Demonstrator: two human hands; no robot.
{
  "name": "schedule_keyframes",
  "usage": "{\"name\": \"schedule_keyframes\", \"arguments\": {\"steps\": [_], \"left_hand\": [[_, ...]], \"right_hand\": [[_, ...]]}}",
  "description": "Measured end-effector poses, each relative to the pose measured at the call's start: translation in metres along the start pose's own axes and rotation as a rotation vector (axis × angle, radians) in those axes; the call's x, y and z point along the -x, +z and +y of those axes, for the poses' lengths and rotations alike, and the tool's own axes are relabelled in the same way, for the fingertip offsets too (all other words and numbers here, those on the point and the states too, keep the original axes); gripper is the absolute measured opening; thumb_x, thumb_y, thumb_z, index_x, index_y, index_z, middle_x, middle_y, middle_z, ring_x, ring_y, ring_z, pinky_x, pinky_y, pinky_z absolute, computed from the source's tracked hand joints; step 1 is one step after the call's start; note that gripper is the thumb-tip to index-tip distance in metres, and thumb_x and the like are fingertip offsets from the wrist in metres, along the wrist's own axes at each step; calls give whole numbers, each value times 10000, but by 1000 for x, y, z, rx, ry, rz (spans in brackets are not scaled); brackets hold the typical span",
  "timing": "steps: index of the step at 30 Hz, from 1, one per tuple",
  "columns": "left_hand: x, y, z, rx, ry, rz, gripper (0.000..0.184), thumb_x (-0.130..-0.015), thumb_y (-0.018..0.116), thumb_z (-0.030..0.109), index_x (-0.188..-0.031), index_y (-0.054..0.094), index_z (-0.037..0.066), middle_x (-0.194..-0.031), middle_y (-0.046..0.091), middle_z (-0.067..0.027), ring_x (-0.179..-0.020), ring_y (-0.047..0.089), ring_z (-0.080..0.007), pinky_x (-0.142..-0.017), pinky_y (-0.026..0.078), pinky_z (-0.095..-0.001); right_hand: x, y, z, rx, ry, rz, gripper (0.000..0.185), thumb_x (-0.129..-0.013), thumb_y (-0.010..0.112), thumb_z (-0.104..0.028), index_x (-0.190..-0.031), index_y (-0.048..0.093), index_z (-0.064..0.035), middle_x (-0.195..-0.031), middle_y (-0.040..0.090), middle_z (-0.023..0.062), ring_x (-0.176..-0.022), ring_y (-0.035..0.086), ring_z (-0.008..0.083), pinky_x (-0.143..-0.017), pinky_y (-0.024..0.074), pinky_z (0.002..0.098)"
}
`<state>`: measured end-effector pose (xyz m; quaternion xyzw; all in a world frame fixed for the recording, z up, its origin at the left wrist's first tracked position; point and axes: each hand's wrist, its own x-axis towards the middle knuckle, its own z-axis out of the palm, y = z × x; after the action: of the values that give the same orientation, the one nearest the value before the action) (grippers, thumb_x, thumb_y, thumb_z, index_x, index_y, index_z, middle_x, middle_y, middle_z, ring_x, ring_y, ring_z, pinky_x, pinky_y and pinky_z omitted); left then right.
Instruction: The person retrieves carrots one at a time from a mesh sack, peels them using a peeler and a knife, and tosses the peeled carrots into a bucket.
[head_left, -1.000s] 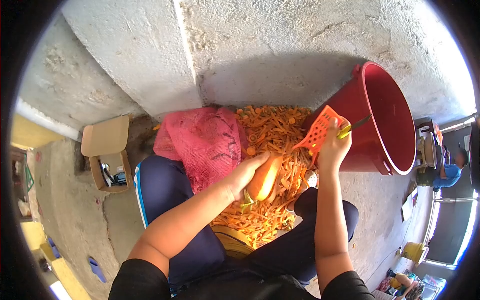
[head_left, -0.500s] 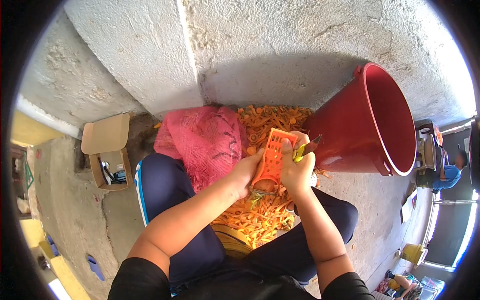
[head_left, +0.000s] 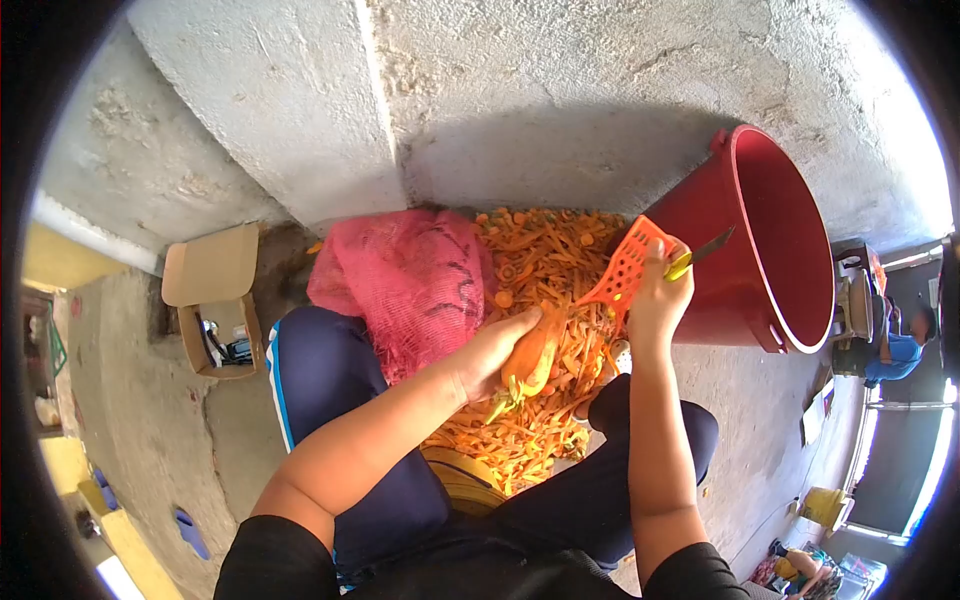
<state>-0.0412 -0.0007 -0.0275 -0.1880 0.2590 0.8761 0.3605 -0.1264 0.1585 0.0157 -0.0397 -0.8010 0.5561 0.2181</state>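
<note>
Apart they swing: the left hand (head_left: pixel 497 355) grips a thick, orange, green-stemmed carrot (head_left: pixel 530 355) over the middle of the heap of shredded orange peelings (head_left: pixel 550 255); the right hand (head_left: pixel 655 300), up and away now, clutches an orange perforated plastic grater (head_left: pixel 625 265) plus a yellow-handled knife (head_left: pixel 680 266). Danger: that bare blade juts sideways, so a careless stroke could cut; loosened fingers could drop the carrot. Beyond, dark marks on the crumpled pink mesh sack (head_left: pixel 405 285) can't be read.

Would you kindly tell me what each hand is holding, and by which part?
The left hand holds a carrot by its side; the right hand holds an orange perforated tool by its edge and a knife by its yellow handle.
</note>
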Motion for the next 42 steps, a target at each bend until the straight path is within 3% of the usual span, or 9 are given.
{"name": "schedule_keyframes", "arguments": {"steps": [6,9,18,22,25,27,32,38,42], "left_hand": [[-2,-4,5,61,39,-79,394,-889,331,367,-1035,485,35,-887,587,-103,-715,595,-186,-610,518,-345],[-10,2,2,78,51,60,360,-893,329,315,-1038,489,26,-943,584,-113,-765,595,-196,-653,511,-326],[-1,20,3,35,70,72,364,-907,295,312,-1083,477,50,-980,567,-72,-823,564,-150,-713,462,-284],[2,18,-2,-168,69,-28,365,-898,327,325,-1056,482,35,-891,577,-91,-743,575,-167,-656,482,-296],[14,15,-7,-231,0,-127,381,-891,341,357,-1062,477,46,-852,564,-74,-710,564,-158,-616,474,-281],[14,13,-6,-150,-22,-239,388,-879,371,377,-1064,476,52,-835,554,-65,-694,557,-153,-597,466,-271],[14,11,5,-421,162,-122,342,-748,594,219,-1030,477,65,-831,529,-27,-695,531,-118,-634,438,-242],[12,11,7,-607,365,-38,406,-693,662,134,-1051,477,80,-859,515,3,-775,510,-100,-699,412,-238],[14,15,12,-554,288,-5,403,-706,662,149,-1057,477,79,-878,503,16,-822,484,-88,-731,391,-229]], "right_hand": [[41,10,-23,-83,-23,-259,212,-860,496,-206,-921,489,-3,-767,515,3,-690,453,50,-632,384,196],[50,14,-22,-24,-57,-278,202,-832,519,-183,-918,491,-2,-680,525,75,-613,489,137,-604,415,263],[58,13,-34,54,52,-254,166,-822,525,-149,-912,500,-12,-675,547,106,-618,518,148,-606,430,273],[27,10,-12,139,-142,-12,150,-818,535,-151,-878,507,-16,-665,539,106,-626,504,146,-607,429,279],[-13,-6,21,240,-49,156,133,-835,510,-149,-878,513,-23,-675,547,87,-566,493,141,-554,422,273],[-25,-13,28,146,155,134,137,-846,500,-157,-874,516,-24,-644,528,60,-532,462,127,-529,410,262],[-17,-9,16,80,86,52,159,-854,498,-178,-874,519,-21,-676,512,28,-589,445,94,-569,398,250],[-3,-4,6,-107,53,-91,188,-851,507,-205,-894,513,-22,-687,473,-12,-628,414,67,-596,367,220],[5,-2,2,-197,124,-113,162,-852,504,-189,-882,509,-30,-674,443,-35,-612,380,47,-566,345,201]]}}
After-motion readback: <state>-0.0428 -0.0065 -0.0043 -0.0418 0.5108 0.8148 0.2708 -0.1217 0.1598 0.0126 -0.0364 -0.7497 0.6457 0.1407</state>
